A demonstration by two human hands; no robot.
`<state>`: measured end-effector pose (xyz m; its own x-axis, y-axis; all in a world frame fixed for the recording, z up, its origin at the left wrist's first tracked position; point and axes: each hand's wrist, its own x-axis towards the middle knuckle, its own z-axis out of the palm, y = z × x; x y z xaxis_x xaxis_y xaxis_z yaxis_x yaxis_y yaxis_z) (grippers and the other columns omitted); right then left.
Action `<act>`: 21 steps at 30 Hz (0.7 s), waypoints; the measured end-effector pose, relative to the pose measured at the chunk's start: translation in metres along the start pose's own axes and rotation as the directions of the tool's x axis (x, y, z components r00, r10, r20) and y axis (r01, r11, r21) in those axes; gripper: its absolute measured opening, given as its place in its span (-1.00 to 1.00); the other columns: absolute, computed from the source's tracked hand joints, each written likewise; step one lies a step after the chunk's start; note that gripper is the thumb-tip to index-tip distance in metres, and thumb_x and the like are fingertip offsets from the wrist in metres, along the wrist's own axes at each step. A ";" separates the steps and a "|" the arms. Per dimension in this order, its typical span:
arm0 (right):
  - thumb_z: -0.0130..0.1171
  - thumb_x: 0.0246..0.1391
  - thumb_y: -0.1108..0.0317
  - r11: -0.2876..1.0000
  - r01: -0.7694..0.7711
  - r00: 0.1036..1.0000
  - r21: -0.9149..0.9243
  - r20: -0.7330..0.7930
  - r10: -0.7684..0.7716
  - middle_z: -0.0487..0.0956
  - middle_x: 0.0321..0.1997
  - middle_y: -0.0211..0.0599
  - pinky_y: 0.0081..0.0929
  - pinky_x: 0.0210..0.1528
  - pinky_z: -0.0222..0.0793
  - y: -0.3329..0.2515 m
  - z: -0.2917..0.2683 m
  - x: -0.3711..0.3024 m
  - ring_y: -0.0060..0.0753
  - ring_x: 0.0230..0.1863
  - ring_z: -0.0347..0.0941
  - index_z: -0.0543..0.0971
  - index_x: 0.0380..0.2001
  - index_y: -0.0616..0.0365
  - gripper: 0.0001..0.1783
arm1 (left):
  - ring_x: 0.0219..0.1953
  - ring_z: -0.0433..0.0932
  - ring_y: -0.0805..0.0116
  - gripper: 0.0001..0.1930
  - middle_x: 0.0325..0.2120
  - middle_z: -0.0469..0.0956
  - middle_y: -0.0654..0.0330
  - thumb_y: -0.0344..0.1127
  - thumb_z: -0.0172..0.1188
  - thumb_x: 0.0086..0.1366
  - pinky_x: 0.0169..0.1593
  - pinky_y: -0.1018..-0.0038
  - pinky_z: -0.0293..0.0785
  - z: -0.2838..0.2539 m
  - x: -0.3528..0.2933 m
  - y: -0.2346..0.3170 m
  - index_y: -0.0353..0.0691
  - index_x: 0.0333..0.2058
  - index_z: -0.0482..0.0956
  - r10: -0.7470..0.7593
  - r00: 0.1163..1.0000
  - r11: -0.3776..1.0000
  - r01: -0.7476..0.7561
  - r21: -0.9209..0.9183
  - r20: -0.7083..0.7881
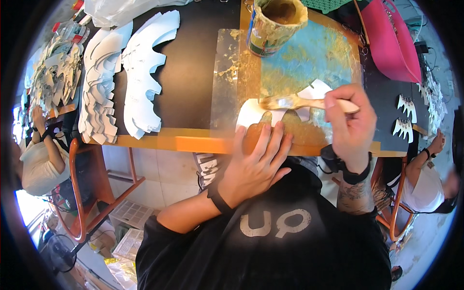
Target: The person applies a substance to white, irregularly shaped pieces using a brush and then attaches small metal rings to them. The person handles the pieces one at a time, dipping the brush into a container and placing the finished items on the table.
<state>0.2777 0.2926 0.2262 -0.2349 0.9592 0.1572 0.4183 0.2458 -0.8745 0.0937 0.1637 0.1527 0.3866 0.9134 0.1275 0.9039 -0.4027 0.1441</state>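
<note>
The right hand (pixel 352 123) was closed around the wooden handle of the brush (pixel 316 104), with the bristles over the white piece (pixel 249 112); actual contact could not be confirmed. The left hand (pixel 256 162) lay flat, grasping nothing, fingertips at the near edge of the piece. The piece was on the stained board (pixel 314 53) at the front of the worktop (pixel 195 63), nearer than the can (pixel 263 42). It appeared thin, light and flexible, like card; its narrow parts probably creased easily, and a wet coating would have made it slippery. The outer edge, clear of the bristles, appeared the safest hold. The brush seemed light and rigid, best gripped mid-handle.
</note>
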 end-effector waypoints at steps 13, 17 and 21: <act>0.29 0.26 0.47 0.948 0.208 0.977 -0.242 0.009 -0.212 0.60 -0.38 -0.36 -0.58 -0.37 0.39 -0.005 -0.011 0.000 -0.61 -0.41 0.49 0.57 -0.26 0.24 -0.91 | 0.48 0.16 0.04 -0.22 0.48 0.22 0.02 0.31 0.14 0.35 0.42 -0.35 -0.09 0.003 0.000 0.001 0.00 0.40 0.41 -0.002 1.000 1.000 0.003 0.013 -0.016; 0.25 0.27 0.49 0.936 0.093 0.972 -0.339 -0.173 -0.159 0.60 -0.36 -0.35 -0.62 -0.32 0.40 -0.009 -0.042 -0.003 -0.66 -0.35 0.49 0.57 -0.26 0.25 -0.94 | 0.48 0.16 0.03 -0.22 0.48 0.22 0.01 0.30 0.16 0.34 0.42 -0.36 -0.09 0.002 0.002 0.001 -0.01 0.40 0.41 -0.003 1.000 1.000 0.003 0.005 -0.026; 0.29 0.24 0.47 0.971 0.212 0.970 -0.107 -0.099 -0.222 0.61 -0.32 -0.28 -0.57 -0.22 0.44 -0.015 -0.026 -0.010 -0.57 -0.28 0.54 0.58 -0.26 0.24 -0.92 | 0.47 0.18 0.02 -0.22 0.47 0.23 0.00 0.30 0.17 0.34 0.41 -0.36 -0.08 0.002 0.004 0.001 -0.02 0.39 0.42 -0.001 1.000 1.000 0.001 0.002 -0.024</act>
<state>0.2961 0.2824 0.2497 -0.2338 0.8895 0.3925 0.4502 0.4568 -0.7672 0.0966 0.1672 0.1518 0.3816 0.9120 0.1506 0.9046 -0.4020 0.1419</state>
